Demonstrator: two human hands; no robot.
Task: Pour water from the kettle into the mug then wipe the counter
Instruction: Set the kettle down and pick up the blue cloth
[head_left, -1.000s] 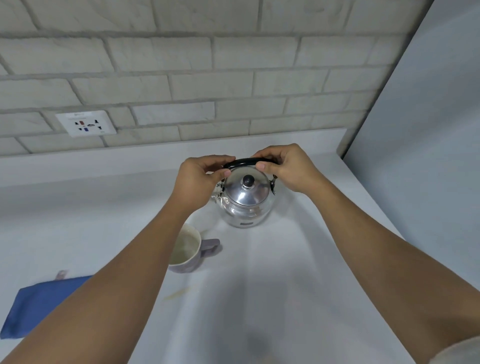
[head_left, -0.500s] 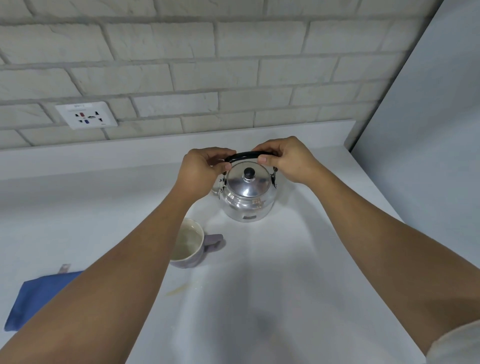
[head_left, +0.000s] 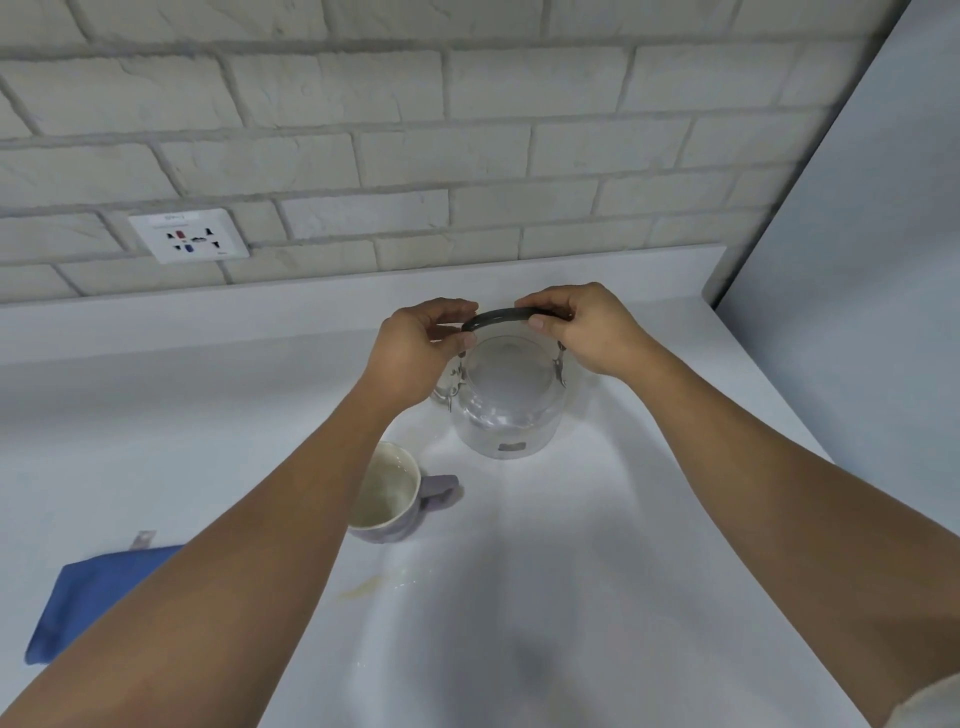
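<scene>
A shiny metal kettle (head_left: 506, 410) stands on the white counter (head_left: 597, 571) near the back wall, blurred in this frame. Its black arched handle (head_left: 501, 316) is raised over the lid. My left hand (head_left: 415, 353) pinches the handle's left end and my right hand (head_left: 587, 327) pinches its right end. A lilac mug (head_left: 395, 499) with a cream inside stands in front of the kettle, partly hidden by my left forearm, its handle pointing right. A folded blue cloth (head_left: 88, 592) lies at the counter's left front.
A small yellowish spill (head_left: 363, 587) marks the counter in front of the mug. A brick wall with a power socket (head_left: 189, 236) runs behind the counter. A grey panel (head_left: 857, 312) borders the right side.
The view has shifted slightly downward, so kettle and hands sit higher in frame. Both hands stay on the handle. The kettle now looks blurred.
</scene>
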